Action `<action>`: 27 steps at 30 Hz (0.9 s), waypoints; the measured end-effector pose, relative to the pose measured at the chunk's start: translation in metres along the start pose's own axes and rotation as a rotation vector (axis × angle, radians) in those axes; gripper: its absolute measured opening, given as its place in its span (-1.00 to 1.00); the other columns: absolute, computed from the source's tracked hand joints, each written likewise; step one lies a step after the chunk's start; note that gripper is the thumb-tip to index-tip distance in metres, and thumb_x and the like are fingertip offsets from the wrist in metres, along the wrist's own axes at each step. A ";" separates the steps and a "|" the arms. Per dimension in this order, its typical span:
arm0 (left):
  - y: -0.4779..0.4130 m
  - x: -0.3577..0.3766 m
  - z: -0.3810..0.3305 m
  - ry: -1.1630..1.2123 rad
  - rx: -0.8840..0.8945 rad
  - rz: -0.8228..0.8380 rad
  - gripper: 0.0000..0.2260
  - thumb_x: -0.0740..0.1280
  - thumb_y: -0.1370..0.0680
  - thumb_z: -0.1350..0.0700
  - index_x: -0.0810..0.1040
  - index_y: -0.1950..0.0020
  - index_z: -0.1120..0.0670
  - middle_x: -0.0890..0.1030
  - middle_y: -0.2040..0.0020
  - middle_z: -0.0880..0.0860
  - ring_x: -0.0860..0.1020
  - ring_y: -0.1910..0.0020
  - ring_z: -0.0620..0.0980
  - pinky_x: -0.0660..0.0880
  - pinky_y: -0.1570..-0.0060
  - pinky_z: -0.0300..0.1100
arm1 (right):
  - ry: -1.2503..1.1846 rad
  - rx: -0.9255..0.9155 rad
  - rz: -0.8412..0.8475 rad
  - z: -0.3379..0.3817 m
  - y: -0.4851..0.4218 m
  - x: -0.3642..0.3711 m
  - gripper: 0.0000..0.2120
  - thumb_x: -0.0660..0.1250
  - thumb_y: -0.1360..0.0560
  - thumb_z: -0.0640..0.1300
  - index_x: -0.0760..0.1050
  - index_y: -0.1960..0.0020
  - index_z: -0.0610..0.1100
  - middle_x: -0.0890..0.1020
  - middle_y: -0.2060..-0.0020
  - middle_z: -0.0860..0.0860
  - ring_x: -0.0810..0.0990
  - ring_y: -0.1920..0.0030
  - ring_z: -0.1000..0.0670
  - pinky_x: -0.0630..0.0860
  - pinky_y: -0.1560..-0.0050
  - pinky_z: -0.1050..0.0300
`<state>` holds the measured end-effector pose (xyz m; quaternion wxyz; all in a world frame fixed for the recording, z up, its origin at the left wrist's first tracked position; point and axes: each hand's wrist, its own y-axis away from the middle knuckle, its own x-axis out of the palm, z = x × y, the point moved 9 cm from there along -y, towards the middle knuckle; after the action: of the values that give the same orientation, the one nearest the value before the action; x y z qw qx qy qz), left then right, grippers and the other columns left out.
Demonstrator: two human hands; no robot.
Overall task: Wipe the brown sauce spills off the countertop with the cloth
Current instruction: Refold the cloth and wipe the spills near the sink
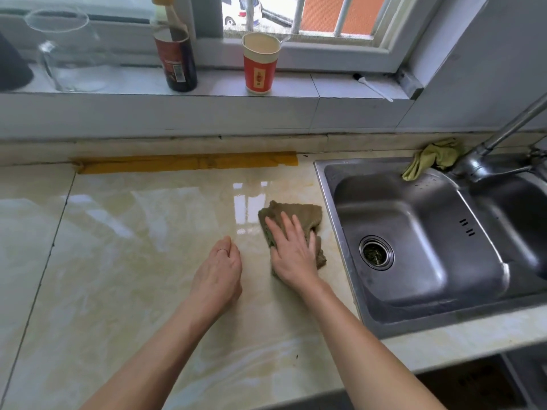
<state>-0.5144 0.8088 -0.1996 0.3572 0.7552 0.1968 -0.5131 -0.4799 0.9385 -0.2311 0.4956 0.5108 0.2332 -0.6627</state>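
A crumpled olive-brown cloth (299,213) lies on the glossy beige countertop (133,261), just left of the sink. My right hand (291,250) presses flat on the cloth with its fingers spread and straight. My left hand (220,269) rests on the bare counter beside it, fingers loosely curled and holding nothing, a ring on one finger. The counter around the cloth shows faint yellowish-brown smears and a wet sheen. No dark pool of sauce shows.
A steel double sink (414,241) with faucet (497,143) lies right of the cloth; a yellow-green rag (429,158) sits at its back corner. On the windowsill stand a dark sauce bottle (177,60), a red paper cup (260,65) and a glass jar (68,51). Yellow tape (186,162) runs along the counter's back edge.
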 end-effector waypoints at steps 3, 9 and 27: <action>-0.004 -0.008 -0.001 0.030 0.004 -0.048 -0.47 0.13 -0.53 0.26 0.09 -0.49 0.27 0.10 -0.52 0.19 0.09 -0.52 0.07 0.11 -0.44 -0.23 | 0.004 -0.119 0.026 -0.003 0.004 -0.001 -0.42 0.12 -0.61 -0.08 0.01 -0.56 0.20 -0.07 -0.58 0.12 -0.20 -0.55 0.10 -0.25 -0.51 -0.16; -0.021 -0.008 -0.005 -0.017 0.056 -0.068 -0.40 0.11 -0.51 0.27 -0.03 -0.52 0.30 -0.06 -0.55 0.22 -0.06 -0.55 0.10 -0.06 -0.52 -0.18 | 0.032 0.017 -0.012 -0.003 -0.036 -0.009 -0.42 0.10 -0.61 -0.10 -0.01 -0.57 0.15 -0.11 -0.58 0.07 -0.22 -0.55 0.02 -0.27 -0.47 -0.18; -0.043 0.009 -0.011 -0.231 0.105 0.015 -0.39 0.05 -0.54 0.26 -0.18 -0.48 0.41 -0.18 -0.51 0.38 -0.17 -0.54 0.22 -0.15 -0.53 -0.03 | 0.040 0.008 0.010 -0.029 -0.131 -0.044 -0.42 0.12 -0.59 -0.12 0.05 -0.56 0.13 -0.04 -0.58 0.01 -0.13 -0.56 -0.02 -0.17 -0.49 -0.21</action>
<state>-0.5325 0.8447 -0.2204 0.3412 0.7101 0.1215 -0.6038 -0.5845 1.0328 -0.2278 0.4921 0.5271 0.2379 -0.6507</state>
